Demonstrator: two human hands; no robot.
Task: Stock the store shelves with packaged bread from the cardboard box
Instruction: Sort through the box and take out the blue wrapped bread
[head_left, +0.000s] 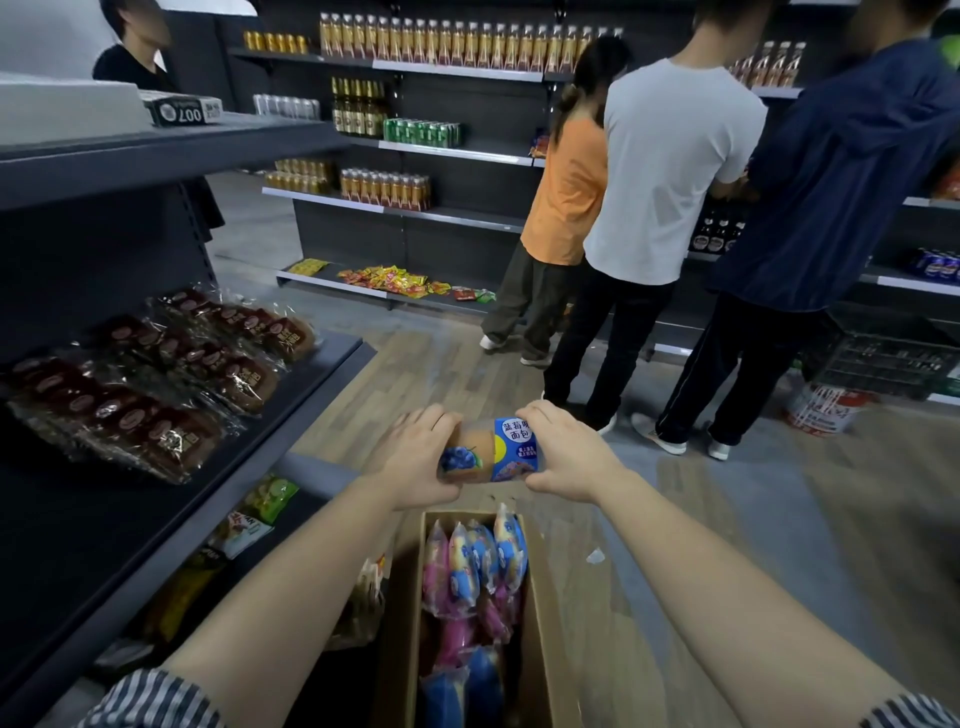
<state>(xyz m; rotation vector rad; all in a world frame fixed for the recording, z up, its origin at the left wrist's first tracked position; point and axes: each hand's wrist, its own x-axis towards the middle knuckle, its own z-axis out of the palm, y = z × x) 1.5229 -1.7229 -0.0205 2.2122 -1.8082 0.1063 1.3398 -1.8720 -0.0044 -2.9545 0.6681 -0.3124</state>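
Fingers (430, 419) of left hand (415, 460) and right hand (566, 452) curl round the bread pack (493, 453) ends; long axis across frame; shelf (78, 519) lower left, nearer left hand.

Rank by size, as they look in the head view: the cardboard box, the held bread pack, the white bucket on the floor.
1. Cardboard box, clearly largest.
2 and 3. Bread pack and white bucket look about alike; the bucket stands farther from the camera, so I leave them unranked.
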